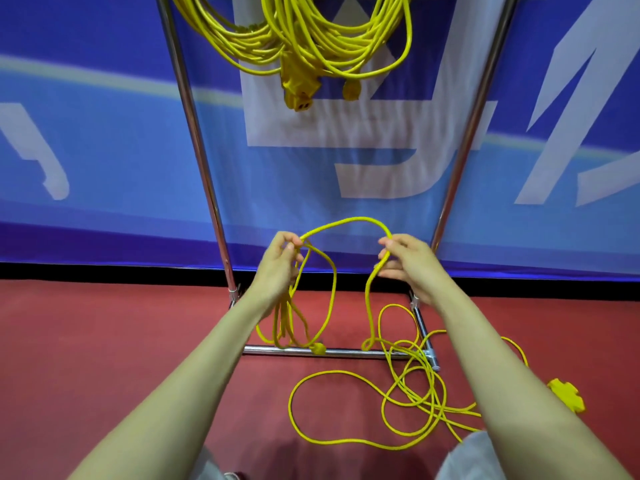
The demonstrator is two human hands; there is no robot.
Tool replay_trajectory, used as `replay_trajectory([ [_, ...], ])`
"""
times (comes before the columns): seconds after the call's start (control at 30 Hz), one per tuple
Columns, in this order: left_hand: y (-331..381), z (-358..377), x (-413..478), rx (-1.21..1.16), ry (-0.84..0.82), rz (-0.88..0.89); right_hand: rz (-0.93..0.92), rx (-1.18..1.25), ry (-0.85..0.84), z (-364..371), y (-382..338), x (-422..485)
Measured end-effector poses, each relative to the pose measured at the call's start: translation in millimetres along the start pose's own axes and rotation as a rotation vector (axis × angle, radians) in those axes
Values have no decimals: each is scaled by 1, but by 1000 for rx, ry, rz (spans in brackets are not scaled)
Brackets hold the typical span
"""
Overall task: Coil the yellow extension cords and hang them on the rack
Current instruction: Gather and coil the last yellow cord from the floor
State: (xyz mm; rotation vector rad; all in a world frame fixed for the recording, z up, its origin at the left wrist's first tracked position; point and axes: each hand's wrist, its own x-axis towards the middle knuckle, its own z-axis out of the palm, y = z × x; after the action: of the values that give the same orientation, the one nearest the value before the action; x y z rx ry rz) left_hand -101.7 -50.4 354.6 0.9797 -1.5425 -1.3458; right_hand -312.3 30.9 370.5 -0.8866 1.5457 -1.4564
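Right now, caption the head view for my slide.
Left hand and right hand coil a yellow cord before the rack where coiled cords hang.

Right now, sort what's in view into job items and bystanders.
Job: left hand, right hand, both gripping the yellow cord; its socket end; hung coils; rack.
Bystanders: blue banner, red floor.
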Motion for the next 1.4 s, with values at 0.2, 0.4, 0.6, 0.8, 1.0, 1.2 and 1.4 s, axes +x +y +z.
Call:
replay_trajectory([
  [0.2,-20,37,-29,338,-367,50,30,421,36,19,-14,-7],
  [0.4,-26,51,-35,159,-394,-1,21,277,54,32,-7,-4],
  [0.6,-5,49,-22,-209,-160,-127,4,-277,-59,38,7,-12],
  [0.8,4,34,-7,-318,21,-84,-47,-439,-561,45,24,-25],
  [1.0,9,20,0,-299,82,-51,-54,-585,-541,46,36,-15],
  [1.2,14,12,5,-284,89,-88,-148,-534,-412,33,28,-10],
  [1.4,5,16,2,-42,-44,-284,-145,-128,-120,20,10,-7],
])
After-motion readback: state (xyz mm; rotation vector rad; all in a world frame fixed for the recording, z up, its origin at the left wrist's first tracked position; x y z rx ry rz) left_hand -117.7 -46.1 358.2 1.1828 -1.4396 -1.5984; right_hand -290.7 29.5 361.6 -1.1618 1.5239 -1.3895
